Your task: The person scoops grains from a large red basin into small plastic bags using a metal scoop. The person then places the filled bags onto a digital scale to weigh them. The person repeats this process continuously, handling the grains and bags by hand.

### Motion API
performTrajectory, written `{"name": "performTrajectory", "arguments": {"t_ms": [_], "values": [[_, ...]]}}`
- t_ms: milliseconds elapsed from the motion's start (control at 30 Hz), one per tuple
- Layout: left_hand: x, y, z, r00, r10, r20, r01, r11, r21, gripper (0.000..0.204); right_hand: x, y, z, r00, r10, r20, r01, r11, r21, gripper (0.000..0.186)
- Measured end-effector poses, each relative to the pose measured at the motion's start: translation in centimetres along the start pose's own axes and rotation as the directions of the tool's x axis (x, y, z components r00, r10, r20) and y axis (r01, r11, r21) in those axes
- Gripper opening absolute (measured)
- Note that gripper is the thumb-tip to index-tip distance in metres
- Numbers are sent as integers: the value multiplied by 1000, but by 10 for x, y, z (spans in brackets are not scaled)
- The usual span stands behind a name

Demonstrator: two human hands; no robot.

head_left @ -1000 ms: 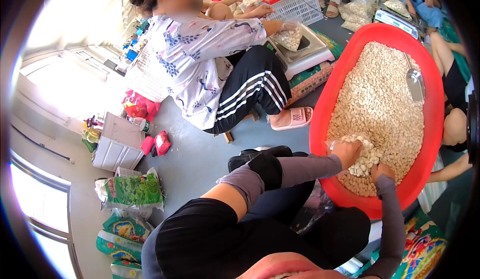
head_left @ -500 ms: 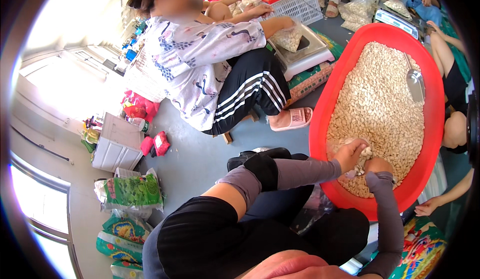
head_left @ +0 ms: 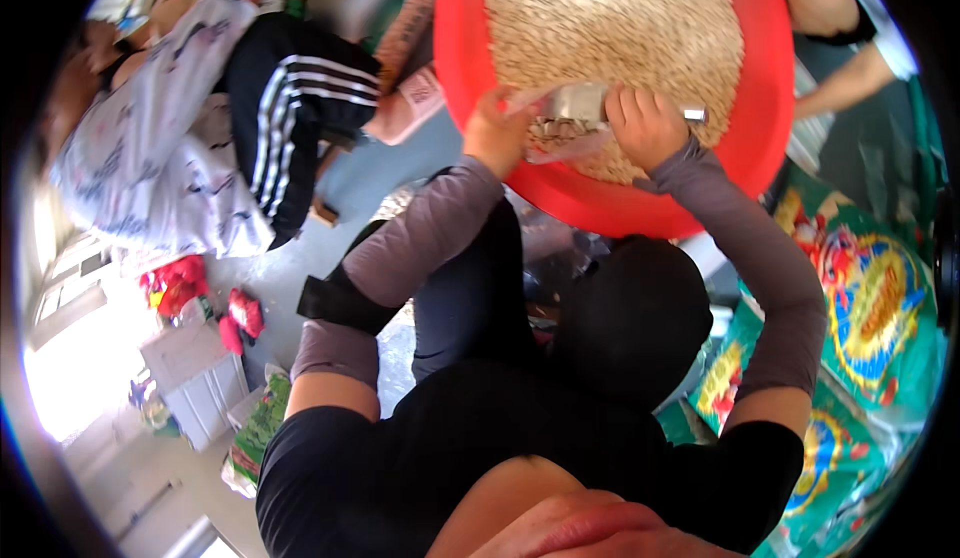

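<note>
Both hands held a thin clear bag (head_left: pixel 572 123) over the red tub (head_left: pixel 770 108): left hand (head_left: pixel 492 133) pinching one edge, right hand (head_left: pixel 645 128) gripping the other. Judged light, limp, slippery; best held at the mouth edges.

Grey-blue floor (head_left: pixel 300 258) under everything, bare in a strip through the middle. Resting on it: 1 big red basin (head_left: pixel 600 198) heaped with pale seeds (head_left: pixel 620 28), colourful printed sacks (head_left: pixel 880 308) spread at the right, a white box (head_left: pixel 195 373) at the left with small red packets (head_left: pixel 240 318) just beside it, a green printed bag (head_left: pixel 255 433) below. Also seated on it, a person in striped black trousers (head_left: pixel 290 108).
</note>
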State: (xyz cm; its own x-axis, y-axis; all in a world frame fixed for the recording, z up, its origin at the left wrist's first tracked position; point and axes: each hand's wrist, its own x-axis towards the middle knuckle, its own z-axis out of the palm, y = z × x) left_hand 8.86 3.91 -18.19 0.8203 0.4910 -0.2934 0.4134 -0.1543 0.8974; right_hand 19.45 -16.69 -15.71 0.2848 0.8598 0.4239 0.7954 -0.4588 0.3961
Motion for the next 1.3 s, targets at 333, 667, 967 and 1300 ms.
{"name": "performTrajectory", "arguments": {"t_ms": [333,667,967,1300], "values": [[1,17,9,987,-47,155,19,984,176,33,-59,101,17,314,544,778,-747,647,-151,27],[0,32,23,977,-106,185,68,977,203,33,-63,3,213,48,310,950,-884,455,-104,39],[-3,31,14,981,-94,172,85,995,56,35,-30,24,163,-9,300,954,-969,232,-82,49],[-3,37,12,990,-86,116,103,984,-148,35,-59,74,107,242,493,836,-955,275,114,47]]}}
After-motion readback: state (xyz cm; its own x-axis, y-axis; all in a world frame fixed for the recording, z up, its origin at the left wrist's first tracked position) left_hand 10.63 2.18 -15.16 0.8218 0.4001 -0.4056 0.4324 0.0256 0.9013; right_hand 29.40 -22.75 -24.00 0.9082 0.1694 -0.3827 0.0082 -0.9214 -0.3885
